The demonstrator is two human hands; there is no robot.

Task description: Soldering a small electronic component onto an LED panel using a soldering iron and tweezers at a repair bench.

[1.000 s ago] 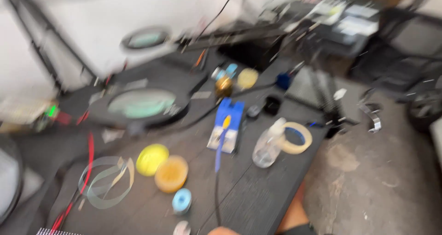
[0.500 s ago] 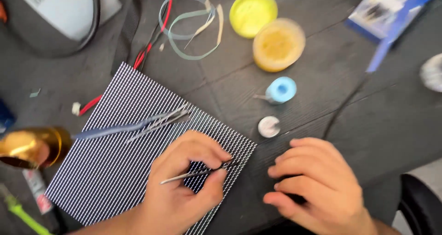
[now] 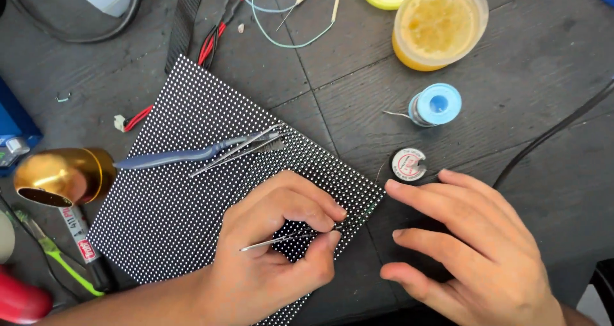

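A black LED dot-matrix panel (image 3: 173, 204) lies tilted on the dark wooden bench. My left hand (image 3: 268, 262) rests on its lower right part and pinches thin metal tweezers (image 3: 281, 239) between thumb and forefinger, tips pointing toward the panel's right corner. My right hand (image 3: 473, 249) lies palm down on the bench just right of that corner, fingers spread and holding nothing. A second pair of tweezers with a blue handle (image 3: 192, 153) lies loose on the panel above my left hand.
A gold metal cone (image 3: 61, 176) sits at the panel's left edge, with a marker pen (image 3: 80, 236) and a green tool (image 3: 57, 259) below it. Behind lie an orange paste jar (image 3: 438, 22), a blue solder spool (image 3: 437, 104), a small round tin (image 3: 408, 164), red-black wires (image 3: 211, 38) and a black cable (image 3: 550, 134).
The view swung down from the whole bench onto the panel and has drawn closer. Both hands came into view; my left keeps its hold on the tweezers.
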